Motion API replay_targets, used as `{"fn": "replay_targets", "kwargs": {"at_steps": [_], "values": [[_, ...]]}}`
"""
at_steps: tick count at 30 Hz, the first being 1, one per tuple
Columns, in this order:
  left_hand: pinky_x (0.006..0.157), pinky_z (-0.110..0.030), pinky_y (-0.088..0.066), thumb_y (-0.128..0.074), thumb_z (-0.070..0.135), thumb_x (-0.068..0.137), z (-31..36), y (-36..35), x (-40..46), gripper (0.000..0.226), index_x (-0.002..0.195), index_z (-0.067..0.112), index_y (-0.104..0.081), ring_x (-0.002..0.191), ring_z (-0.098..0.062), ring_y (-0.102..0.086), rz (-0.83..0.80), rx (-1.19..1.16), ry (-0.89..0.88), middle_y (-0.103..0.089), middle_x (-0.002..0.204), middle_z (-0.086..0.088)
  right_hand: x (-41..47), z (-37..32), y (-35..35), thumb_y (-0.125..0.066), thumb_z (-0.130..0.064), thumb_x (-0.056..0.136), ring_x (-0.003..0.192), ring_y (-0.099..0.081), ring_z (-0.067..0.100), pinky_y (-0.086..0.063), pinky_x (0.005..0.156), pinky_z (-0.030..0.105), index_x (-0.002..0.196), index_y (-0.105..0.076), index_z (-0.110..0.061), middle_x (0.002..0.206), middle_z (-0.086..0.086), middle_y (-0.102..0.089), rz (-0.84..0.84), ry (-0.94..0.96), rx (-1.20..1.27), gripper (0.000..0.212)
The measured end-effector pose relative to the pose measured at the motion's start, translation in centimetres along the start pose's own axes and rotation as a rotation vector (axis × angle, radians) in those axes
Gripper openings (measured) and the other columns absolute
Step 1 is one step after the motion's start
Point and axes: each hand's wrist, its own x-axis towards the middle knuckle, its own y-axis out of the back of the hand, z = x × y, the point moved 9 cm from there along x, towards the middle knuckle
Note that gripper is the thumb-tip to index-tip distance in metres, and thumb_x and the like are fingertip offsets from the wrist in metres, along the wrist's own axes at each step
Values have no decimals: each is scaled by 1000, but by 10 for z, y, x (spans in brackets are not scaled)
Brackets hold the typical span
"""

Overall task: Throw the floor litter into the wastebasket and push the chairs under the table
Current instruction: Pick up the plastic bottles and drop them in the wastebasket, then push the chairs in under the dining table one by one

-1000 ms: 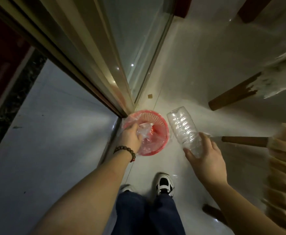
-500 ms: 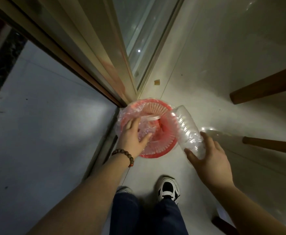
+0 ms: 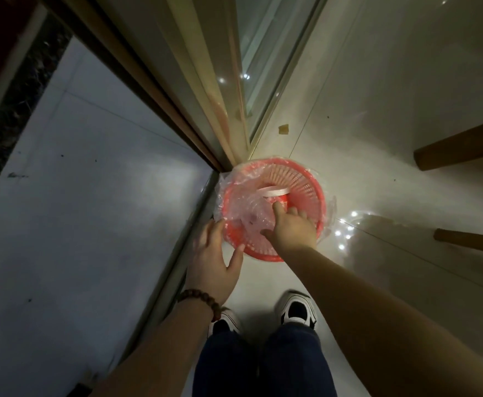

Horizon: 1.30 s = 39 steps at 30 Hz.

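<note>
At the foot of a glass door frame, centre of the frame, a person's right hand reaches into a red wastebasket, fingers loosely curled over crumpled clear plastic litter inside; whether they grip it cannot be told. The left hand rests open at the basket's lower-left rim, holding nothing, its thumb touching the edge. The light basket could tip or slide on the glossy floor if the pressing hand pushes off-centre, and springy plastic may rebound over the rim. A small brown scrap lies on the tiles above the basket, well apart from both hands. Wooden chair legs show at right.
</note>
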Motion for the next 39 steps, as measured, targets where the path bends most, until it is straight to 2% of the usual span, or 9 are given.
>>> {"fn": "replay_targets", "kwargs": {"at_steps": [4,7,10,14,18,23,30,34,39], "values": [[109,-39,-34,-56,44,89,-9,-4,0,67,148,28,-26,141,-20,-27,-5,10,10,-28,155,0,17,0,-18,-57,-58,83,126,-41,34,-37,102,47,142,-30,-22,140,12,-45,-14,6,-1,74],[110,-46,-37,-53,48,89,-12,-2,-1,70,149,31,-22,143,-22,-23,-21,34,42,-24,156,-2,17,2,-17,-53,-67,80,136,-29,33,-29,109,49,148,-19,-25,153,9,-28,-25,37,-22,86],[109,-49,-37,-52,50,88,-6,8,-7,70,149,30,-22,142,-23,-23,-21,65,62,-27,155,-2,-1,3,-1,-46,-68,84,143,-16,31,-19,114,49,150,-10,-27,159,7,-12,11,101,-19,86],[112,-49,-32,-50,51,89,29,35,-23,69,149,27,-23,142,-24,-23,-2,94,47,-28,154,-3,-49,3,48,-40,-63,89,145,-7,27,-11,116,46,150,-6,-27,160,5,-6,87,148,44,79],[114,-47,-29,-42,59,88,81,78,-47,71,148,28,-22,143,-23,-21,11,135,-21,-29,154,-2,-108,5,115,-42,-58,90,145,-8,27,-14,117,45,151,-8,-27,159,7,-10,150,132,106,76],[115,-41,-22,-46,55,90,155,149,-92,71,149,23,-24,144,-23,-19,69,111,-85,-29,155,-3,-183,3,212,-42,-58,91,145,-11,26,-14,116,42,149,-14,-27,158,9,-14,236,86,113,72],[117,-45,-22,-48,56,88,241,227,-181,73,148,21,-25,144,-23,-20,39,184,-268,-31,154,-4,-314,6,338,-45,-55,91,143,-17,30,-23,112,45,148,-23,-24,155,12,-23,393,-21,117,68],[118,-44,-20,-43,62,86,278,257,-231,76,147,21,-26,144,-22,-19,9,222,-384,-30,155,-3,-385,10,380,-52,-49,90,141,-22,32,-24,112,44,144,-33,-19,152,16,-30,502,-74,145,65],[117,-47,-20,-48,57,88,313,278,-274,75,149,22,-23,144,-22,-19,-23,215,-478,-29,155,-4,-453,10,392,-54,-47,89,141,-23,31,-26,112,44,140,-41,-18,150,16,-33,593,-166,169,61]]}}
